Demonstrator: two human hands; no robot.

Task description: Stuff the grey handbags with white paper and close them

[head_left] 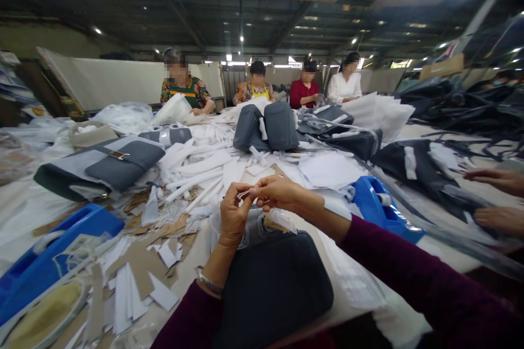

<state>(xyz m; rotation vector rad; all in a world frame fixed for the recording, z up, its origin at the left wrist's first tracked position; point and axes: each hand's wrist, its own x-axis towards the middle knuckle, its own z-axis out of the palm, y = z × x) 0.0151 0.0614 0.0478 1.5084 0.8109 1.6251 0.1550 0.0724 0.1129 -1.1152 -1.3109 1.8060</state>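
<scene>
My left hand and my right hand meet above a dark grey handbag that lies in front of me. Both hands pinch a thin pale string or tag loop stretched between their fingertips. A small white tag hangs under my right hand, near the bag's top. Both sleeves are dark purple, and a bracelet sits on my left wrist.
White paper rolls, card scraps, a blue tape dispenser and a blue tray litter the table. Grey bags lie left and centre. Several people sit at the far side; another person's hands reach in at right.
</scene>
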